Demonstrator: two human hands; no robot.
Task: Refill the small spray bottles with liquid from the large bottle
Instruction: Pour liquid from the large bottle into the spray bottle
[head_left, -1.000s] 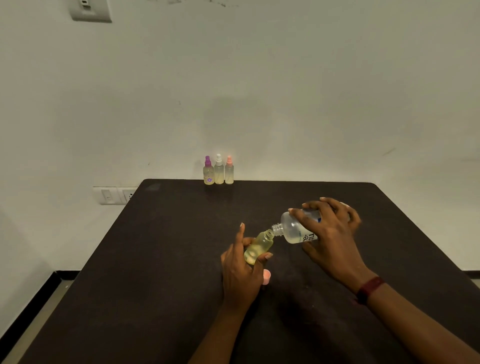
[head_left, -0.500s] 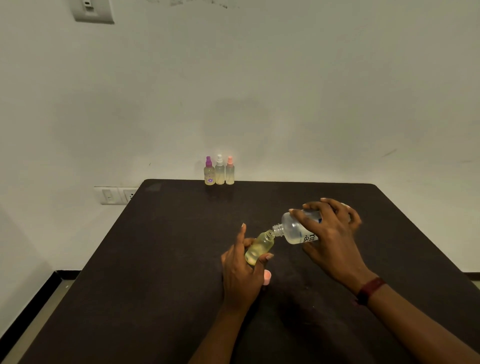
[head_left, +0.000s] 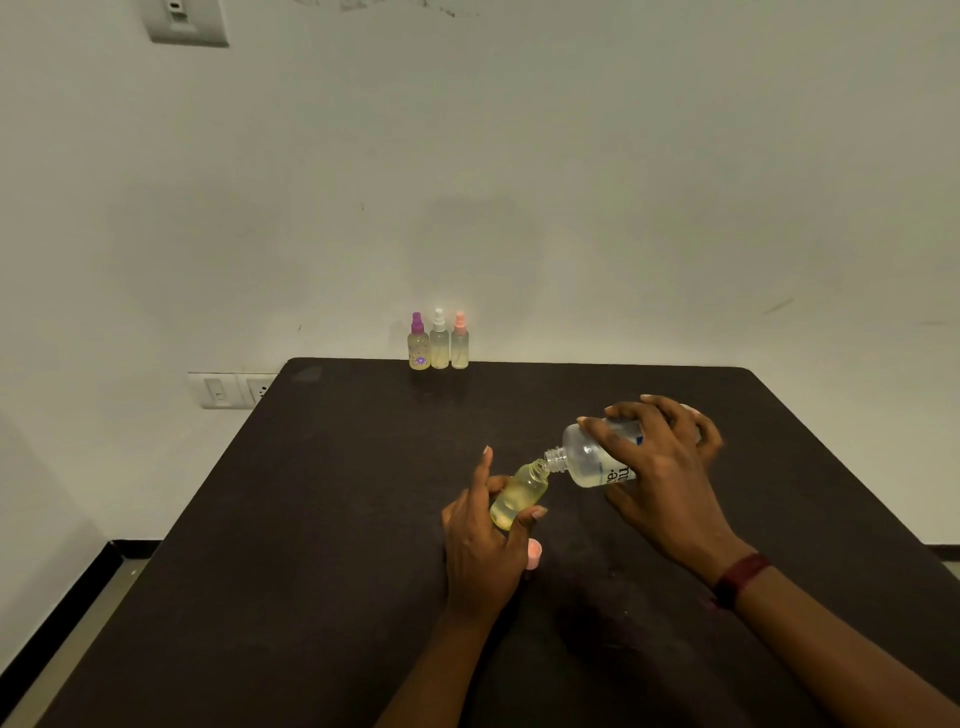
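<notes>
Both hands are closed on bottles above the middle of the dark table (head_left: 311, 519). The left hand (head_left: 483, 540) grips the small open bottle (head_left: 519, 496) low on its body. Its thumb lies on the bottle's near right side, its other fingers wrap behind, and its forefinger sticks straight up, free of the bottle. The bottle's upper half and neck rise clear of the hand, leaning right and away. The right hand (head_left: 665, 478) clasps the large bottle (head_left: 592, 460) from above around its rear half, fingers spread over the top. The shoulder and threaded neck jut out to the left of the hand.

The large bottle lies almost on its side, its uncapped neck pointing left and slightly down and meeting the small bottle's mouth. It is clear plastic with a white label bearing dark letters and a blue patch, and a little pale liquid is pooled along its lower side. The small bottle is clear and filled most of the way with pale yellow liquid.

A pink cap (head_left: 535, 553) lies on the table just right of the left hand's thumb base. At the far edge, against the wall, stand three capped spray bottles side by side, all holding pale liquid: a purple-topped bottle (head_left: 419, 345), a white-topped bottle (head_left: 439, 343) and a pink-topped bottle (head_left: 460, 343). A dark red wristband (head_left: 740, 577) circles the right wrist.
</notes>
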